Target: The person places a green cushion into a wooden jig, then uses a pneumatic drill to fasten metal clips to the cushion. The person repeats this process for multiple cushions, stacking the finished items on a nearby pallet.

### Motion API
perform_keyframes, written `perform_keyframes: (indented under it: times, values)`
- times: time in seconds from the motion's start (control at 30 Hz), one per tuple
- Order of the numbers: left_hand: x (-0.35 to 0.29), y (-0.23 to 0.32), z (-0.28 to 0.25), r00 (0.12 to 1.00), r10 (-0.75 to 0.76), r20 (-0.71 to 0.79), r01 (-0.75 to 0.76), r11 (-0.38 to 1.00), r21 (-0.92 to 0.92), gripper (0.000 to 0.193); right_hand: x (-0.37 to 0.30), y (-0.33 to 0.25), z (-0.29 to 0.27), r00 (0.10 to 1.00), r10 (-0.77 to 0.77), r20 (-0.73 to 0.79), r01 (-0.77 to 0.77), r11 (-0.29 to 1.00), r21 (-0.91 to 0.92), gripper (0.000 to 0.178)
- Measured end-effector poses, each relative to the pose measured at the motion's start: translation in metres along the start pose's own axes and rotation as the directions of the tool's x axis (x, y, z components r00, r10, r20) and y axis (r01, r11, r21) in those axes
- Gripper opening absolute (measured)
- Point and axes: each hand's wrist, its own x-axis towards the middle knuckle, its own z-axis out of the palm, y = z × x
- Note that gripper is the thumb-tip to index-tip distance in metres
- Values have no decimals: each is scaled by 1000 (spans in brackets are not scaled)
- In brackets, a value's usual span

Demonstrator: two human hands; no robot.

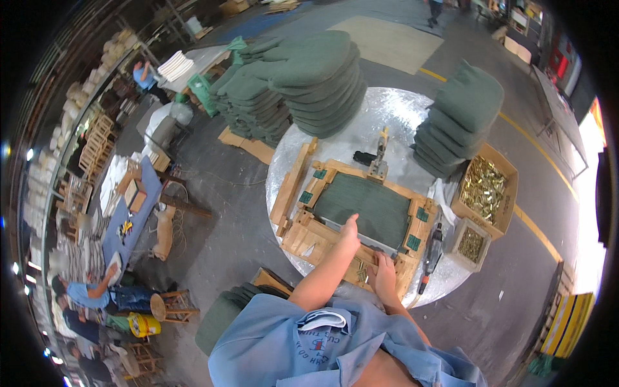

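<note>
A dark green fabric-covered panel (361, 197) lies inside a wooden jig (419, 237) on a round, plastic-wrapped table (284, 171). A pale grey strip (387, 248) runs along the panel's near edge. My left hand (350, 235) rests at that near edge, its fingers stretched out and partly hidden from above. Just nearer to me and to the right, my right hand (382, 273) is at the jig's front rail with its fingers bent. Whatever it grips is hidden. Small brass-coloured pieces (362, 271) lie beside it. A metal toggle clamp (379, 161) stands at the jig's far side.
A power screwdriver (432, 255) lies right of the jig. Beyond it are a carton of brass-coloured hardware (485, 193) and a smaller box of fasteners (472, 245). Green cushion stacks (322, 84) rise behind, another stack (459, 119) at right. Co-workers (90, 293) are at far left.
</note>
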Motion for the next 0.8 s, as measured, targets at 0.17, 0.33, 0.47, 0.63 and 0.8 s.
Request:
perform_keyframes:
  times: [0.17,0.33,0.47,0.63,0.8]
  values:
    - [13,-4,32,993,-62,-102,56,997,-60,86,0,15,15,999,-9,53,12,999,-49,60]
    - [6,-2,50,980,-101,-174,64,977,-204,96,-2,22,13,995,20,95,-18,1000,-26,62]
    - [21,-1,40,986,-59,-157,27,980,-196,96,2,20,10,990,20,139,-19,1000,-12,63]
    - [5,-8,46,946,-66,-318,3,981,-196,74,4,24,6,982,19,188,-19,1000,-3,66]
    - [-19,-3,35,977,-12,-214,-37,974,-223,63,4,22,4,978,10,208,-11,1000,3,69]
